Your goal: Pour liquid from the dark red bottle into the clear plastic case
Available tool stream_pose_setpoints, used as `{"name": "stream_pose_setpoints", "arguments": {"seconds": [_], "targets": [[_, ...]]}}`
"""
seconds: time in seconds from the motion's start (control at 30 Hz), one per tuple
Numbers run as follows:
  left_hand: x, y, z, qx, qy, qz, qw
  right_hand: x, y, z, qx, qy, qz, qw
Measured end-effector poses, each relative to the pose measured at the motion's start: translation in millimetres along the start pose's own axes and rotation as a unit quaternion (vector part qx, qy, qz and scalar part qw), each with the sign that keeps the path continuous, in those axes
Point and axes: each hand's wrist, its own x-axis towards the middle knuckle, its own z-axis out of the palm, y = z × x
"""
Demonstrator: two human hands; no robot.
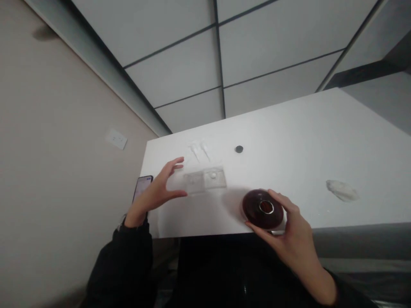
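My right hand is wrapped round a dark reddish-brown, rounded bottle-like container with a ringed opening on top, near the front edge of the white table. My left hand has its thumb and fingers spread apart, holding nothing. Just right of its fingertips lies a clear plastic case with two square halves; a small whitish round piece sits in the right half. Two white earphone-like pieces with thin stems lie behind the case. A small dark round cap rests farther right.
A phone with its screen lit lies at the table's left edge, by my left wrist. A crumpled whitish piece lies on the table at right. A wall with a socket is at left; panelled doors stand behind.
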Motion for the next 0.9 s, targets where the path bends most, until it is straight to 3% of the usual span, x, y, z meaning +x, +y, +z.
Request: {"name": "stream_pose_setpoints", "arguments": {"seconds": [0.07, 0.17, 0.27, 0.5, 0.67, 0.9], "targets": [[-21, -23, 28.9, -0.062, 0.024, -0.04, 0.997, 0, -6, 10, 0.025, -0.015, 0.001, 1.0], [-28, -40, 73.0, -0.11, 0.086, -0.063, 0.988, 4, -15, 25, 0.059, -0.042, 0.001, 0.997], [-24, -44, 92.9, -0.139, 0.142, -0.085, 0.976, 8, -20, 35, 0.082, -0.07, -0.001, 0.994], [-54, -28, 71.2, -0.17, 0.164, -0.088, 0.968, 12, -19, 42, 0.123, -0.121, 0.001, 0.985], [-77, 2, 53.5, -0.172, 0.159, -0.057, 0.97, 8, -12, 46, 0.148, -0.115, 0.025, 0.982], [-82, 42, 36.5, -0.069, 0.137, 0.017, 0.988, 11, -17, 43, 0.169, -0.147, 0.023, 0.974]]}}
